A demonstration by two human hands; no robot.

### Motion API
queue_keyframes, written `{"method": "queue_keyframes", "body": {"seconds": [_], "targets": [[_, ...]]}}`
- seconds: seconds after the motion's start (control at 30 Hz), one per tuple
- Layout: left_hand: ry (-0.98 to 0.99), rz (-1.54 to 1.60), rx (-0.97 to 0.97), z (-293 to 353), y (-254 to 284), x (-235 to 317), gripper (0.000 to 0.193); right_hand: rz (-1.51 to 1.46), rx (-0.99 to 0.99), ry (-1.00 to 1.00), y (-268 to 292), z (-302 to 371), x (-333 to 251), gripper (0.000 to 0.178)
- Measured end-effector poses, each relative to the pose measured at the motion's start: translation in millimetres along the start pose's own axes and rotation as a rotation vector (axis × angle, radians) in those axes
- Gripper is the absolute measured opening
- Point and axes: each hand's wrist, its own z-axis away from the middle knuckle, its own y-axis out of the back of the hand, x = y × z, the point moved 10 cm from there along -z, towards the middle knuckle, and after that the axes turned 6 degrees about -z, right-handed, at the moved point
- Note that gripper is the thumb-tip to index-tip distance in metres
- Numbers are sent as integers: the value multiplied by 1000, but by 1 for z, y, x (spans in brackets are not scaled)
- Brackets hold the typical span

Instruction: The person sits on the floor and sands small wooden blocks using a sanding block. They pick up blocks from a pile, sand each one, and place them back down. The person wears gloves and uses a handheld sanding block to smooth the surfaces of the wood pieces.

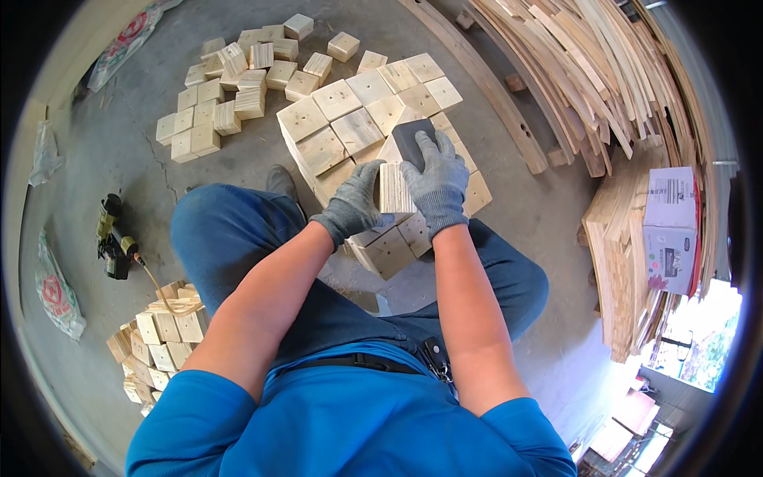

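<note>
My left hand [351,200], in a grey knit glove, is closed on the left side of a wooden block [396,191]. The block's striped, layered side faces me. In a matching glove, my right hand [439,176] grips a dark grey flat pad [412,138], which looks like a sanding block, over the far right part of the wooden block. The pad's underside is hidden. Beneath both hands lies a cluster of square wooden blocks [334,100], packed side by side in rows between my knees.
Loose wooden blocks [248,73] lie on the floor at the far left. More blocks [163,338] are piled near my left elbow. A nail gun [116,237] with a hose lies left of my knee. Long planks [572,63] and a white-purple box [670,226] stand at the right.
</note>
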Motion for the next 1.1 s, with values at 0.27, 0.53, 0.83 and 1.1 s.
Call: {"method": "queue_keyframes", "body": {"seconds": [0.27, 0.53, 0.83, 1.1], "targets": [[-5, -52, 8, 6, 3, 2, 103, 4, -51, 138, 17, 118, -21, 69], [56, -64, -49, 4, -1, 0, 108, 12, -58, 134, 16, 113, -28, 69], [13, 0, -14, 2, -2, 1, 111, -8, -13, 44, -10, -1, -22, 65], [8, -69, -24, 5, -1, -2, 112, -6, -59, 169, 11, 103, -36, 67]]}}
